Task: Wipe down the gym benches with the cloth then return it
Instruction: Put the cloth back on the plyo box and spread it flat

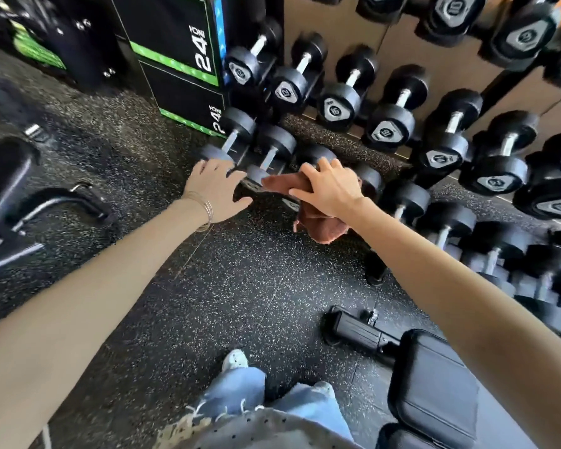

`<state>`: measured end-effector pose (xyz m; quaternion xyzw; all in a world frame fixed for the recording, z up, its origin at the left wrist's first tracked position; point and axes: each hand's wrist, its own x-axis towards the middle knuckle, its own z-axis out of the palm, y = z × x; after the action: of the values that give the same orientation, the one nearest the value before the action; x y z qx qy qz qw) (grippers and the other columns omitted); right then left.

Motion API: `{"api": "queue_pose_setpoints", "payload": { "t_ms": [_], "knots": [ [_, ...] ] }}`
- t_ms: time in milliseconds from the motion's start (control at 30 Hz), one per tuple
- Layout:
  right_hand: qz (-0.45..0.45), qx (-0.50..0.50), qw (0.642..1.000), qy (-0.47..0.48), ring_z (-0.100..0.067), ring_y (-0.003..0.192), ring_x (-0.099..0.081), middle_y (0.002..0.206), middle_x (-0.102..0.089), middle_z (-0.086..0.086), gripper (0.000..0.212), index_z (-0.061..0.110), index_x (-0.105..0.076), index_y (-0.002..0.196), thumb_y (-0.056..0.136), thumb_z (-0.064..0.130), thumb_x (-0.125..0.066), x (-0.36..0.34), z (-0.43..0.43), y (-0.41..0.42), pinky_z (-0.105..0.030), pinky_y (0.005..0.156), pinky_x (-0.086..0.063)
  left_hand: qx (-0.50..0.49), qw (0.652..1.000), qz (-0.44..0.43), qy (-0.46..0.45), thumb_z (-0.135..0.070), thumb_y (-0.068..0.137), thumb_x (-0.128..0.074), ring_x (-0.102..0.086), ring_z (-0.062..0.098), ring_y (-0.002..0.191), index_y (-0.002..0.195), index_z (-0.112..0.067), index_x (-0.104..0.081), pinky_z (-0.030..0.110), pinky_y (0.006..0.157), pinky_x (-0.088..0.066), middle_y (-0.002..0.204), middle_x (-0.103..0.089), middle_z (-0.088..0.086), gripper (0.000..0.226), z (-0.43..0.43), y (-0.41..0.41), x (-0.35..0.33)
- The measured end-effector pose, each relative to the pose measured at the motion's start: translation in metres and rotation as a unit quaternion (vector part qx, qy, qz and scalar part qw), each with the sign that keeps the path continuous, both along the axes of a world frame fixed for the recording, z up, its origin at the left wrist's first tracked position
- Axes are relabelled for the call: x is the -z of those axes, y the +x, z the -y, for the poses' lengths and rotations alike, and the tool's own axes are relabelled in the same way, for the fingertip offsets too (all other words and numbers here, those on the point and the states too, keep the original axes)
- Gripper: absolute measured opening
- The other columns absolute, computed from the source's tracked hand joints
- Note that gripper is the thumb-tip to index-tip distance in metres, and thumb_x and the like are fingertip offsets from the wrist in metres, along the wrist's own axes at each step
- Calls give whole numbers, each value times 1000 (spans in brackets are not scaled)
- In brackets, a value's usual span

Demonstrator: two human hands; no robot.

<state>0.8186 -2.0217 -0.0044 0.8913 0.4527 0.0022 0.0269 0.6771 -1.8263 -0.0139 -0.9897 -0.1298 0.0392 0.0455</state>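
Head view, right hand (330,192) grip curled round cloth (321,226) hanging beneath palm, left hand (217,188) spread

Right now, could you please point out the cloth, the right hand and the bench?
cloth (321,228): head view, the hanging lower fold.
right hand (329,189): head view, back of the hand.
bench (434,393): head view, black seat pad.

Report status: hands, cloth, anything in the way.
Left hand open beside the low dumbbells. Right hand grips the cloth over them. Nothing in the way; near bench untouched.
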Motion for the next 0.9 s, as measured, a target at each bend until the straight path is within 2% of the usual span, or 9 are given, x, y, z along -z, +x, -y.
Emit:
{"api": "queue_pose_setpoints", "payload": {
  "t_ms": [333,433,600,733,900],
  "knots": [
    [22,-58,998,-23,-35,103,-51,113,-53,-14,56,20,-48,118,87,66,-41,0,-117,-24,-39,66,-41,-66,997,-3,-26,-58,89,-39,-38,29,129,137,-25,-41,42,106,-31,139,-44,7,59,-104,-52,8],
    [23,-77,996,-28,-36,103,-52,113,-54,-14,56,21,-47,119,87,66,-41,0,-149,-21,-41,68,-44,-88,996,-1,-34,-58,89,-37,-36,29,131,140,-26,-38,42,106,-31,140,-42,6,60,-127,-57,10],
    [37,-122,991,-41,-36,99,-53,110,-55,-13,56,20,-48,117,87,67,-38,8,-207,-6,-37,61,-35,-114,993,-8,-39,-58,91,-35,-34,28,132,143,-27,-32,42,107,-30,143,-40,5,61,-170,-55,16],
    [29,-145,988,-48,-37,105,-51,117,-52,-15,58,20,-47,123,88,66,-39,10,-258,22,-43,70,-46,-129,991,-13,-32,-57,91,-36,-34,29,133,144,-26,-33,43,106,-31,145,-39,5,61,-215,-38,13],
    [11,-148,988,-43,-36,110,-47,121,-50,-14,58,22,-44,127,89,65,-38,0,-329,68,-44,75,-46,-145,989,-9,-14,-58,91,-35,-36,29,132,143,-26,-34,43,105,-33,144,-41,5,61,-278,-1,1]
  ]
}}
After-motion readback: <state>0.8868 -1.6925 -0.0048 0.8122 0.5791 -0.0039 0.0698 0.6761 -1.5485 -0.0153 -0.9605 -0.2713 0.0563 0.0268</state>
